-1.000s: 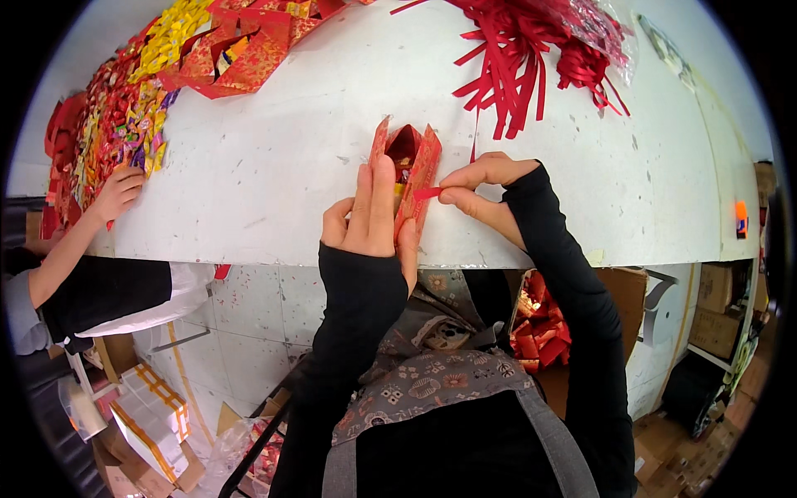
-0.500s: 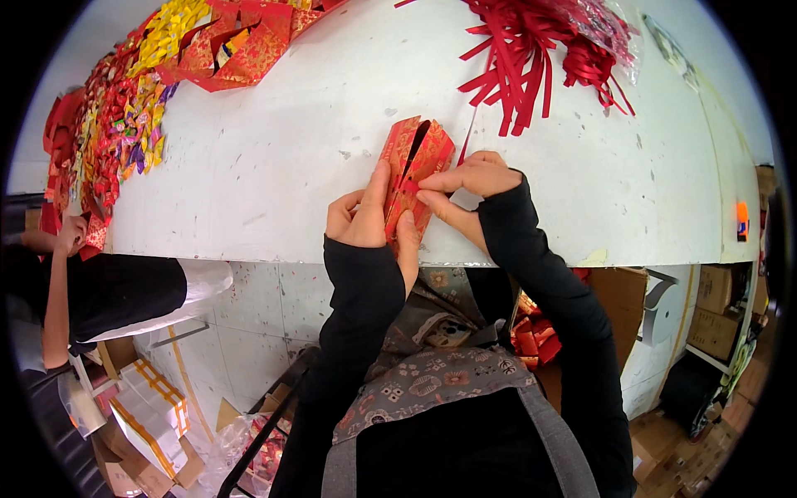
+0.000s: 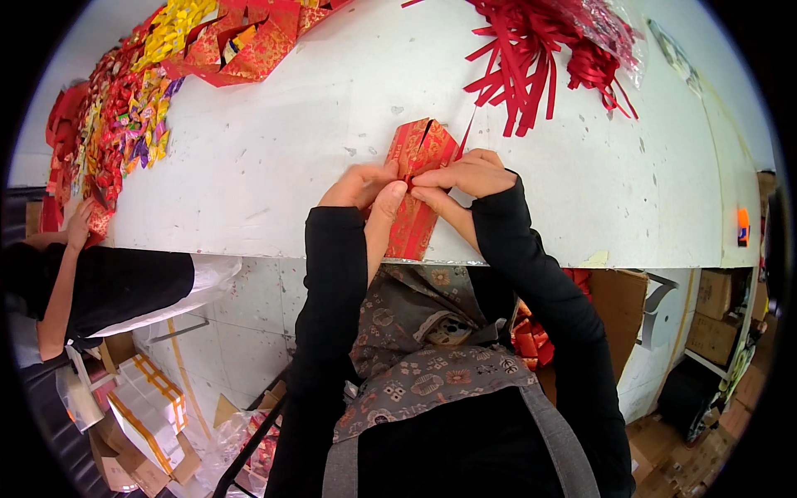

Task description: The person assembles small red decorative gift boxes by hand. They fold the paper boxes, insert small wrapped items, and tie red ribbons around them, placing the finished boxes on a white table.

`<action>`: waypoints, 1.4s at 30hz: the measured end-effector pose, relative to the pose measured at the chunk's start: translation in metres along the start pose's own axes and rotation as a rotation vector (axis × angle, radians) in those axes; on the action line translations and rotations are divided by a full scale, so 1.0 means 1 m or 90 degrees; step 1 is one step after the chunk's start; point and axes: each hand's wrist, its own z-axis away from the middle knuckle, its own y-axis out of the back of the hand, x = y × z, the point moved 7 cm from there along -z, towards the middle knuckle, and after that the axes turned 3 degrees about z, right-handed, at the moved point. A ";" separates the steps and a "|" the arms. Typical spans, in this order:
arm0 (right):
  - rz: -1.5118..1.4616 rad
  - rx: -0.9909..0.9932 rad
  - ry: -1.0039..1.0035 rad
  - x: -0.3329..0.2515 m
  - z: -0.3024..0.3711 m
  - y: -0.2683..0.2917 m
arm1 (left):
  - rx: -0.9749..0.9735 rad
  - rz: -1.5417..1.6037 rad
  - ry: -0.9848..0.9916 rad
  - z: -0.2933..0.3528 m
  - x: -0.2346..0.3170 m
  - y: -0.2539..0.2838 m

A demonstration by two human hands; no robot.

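Near table's (image 3: 249, 183) front edge, left hand (image 3: 365, 189) has shifted to mid red packet (image 3: 413, 226) — fingers pinching there, right hand's (image 3: 466, 179) gripping ribbon (image 3: 462, 148) — flaps apparently nearly closed.

Red/gold box (image 3: 413, 230), slightly ajar, ribbon (image 3: 463, 143) on rt.

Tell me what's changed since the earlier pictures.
The red packet's open top has narrowed to a slit. The left hand shifted from its sides to its middle, beside the right hand, which moved leftward. A co-worker's hand moved leftward. Red ribbons stayed put.
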 end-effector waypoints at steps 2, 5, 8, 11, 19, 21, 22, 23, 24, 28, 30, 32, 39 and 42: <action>-0.001 -0.009 0.001 -0.002 -0.002 0.000 | 0.041 -0.027 -0.114 -0.003 -0.007 0.002; 0.034 -0.016 0.052 -0.005 -0.001 -0.001 | 0.061 0.095 -0.105 -0.008 -0.014 0.001; 0.065 -0.005 0.071 -0.007 0.002 0.005 | 0.118 0.004 -0.221 -0.007 -0.008 0.001; 0.128 -0.078 0.005 -0.003 0.021 0.018 | 0.251 0.145 -0.210 0.001 -0.002 0.046; -0.639 -0.146 -0.184 -0.011 0.052 0.084 | 0.419 -0.007 -0.468 0.047 0.106 0.128; -0.729 -0.152 -0.123 -0.035 0.030 0.082 | 0.383 -0.114 -0.483 0.048 0.138 0.113; -0.621 -0.200 -0.105 -0.047 0.017 0.076 | 0.341 -0.145 -0.472 0.045 0.147 0.107; -0.483 -0.198 -0.036 -0.053 0.003 0.070 | 0.316 -0.140 -0.518 0.042 0.154 0.097; -0.346 -0.194 0.032 -0.060 -0.011 0.064 | 0.220 -0.083 -0.570 0.039 0.162 0.083; -0.042 -0.146 0.336 -0.102 -0.055 0.044 | 0.062 -0.087 -0.536 0.028 0.183 0.057; -0.126 -0.134 0.360 -0.107 -0.063 0.042 | -0.005 -0.103 -0.497 0.018 0.190 0.043; -0.211 -0.151 0.269 -0.101 -0.075 0.033 | -0.044 -0.158 -0.518 0.015 0.188 0.039; -0.163 -0.042 0.235 -0.087 -0.075 0.028 | 0.004 -0.192 -0.400 0.008 0.125 0.023; -0.088 -0.061 0.255 -0.111 -0.068 0.045 | 0.093 -0.326 -0.512 0.012 0.093 0.027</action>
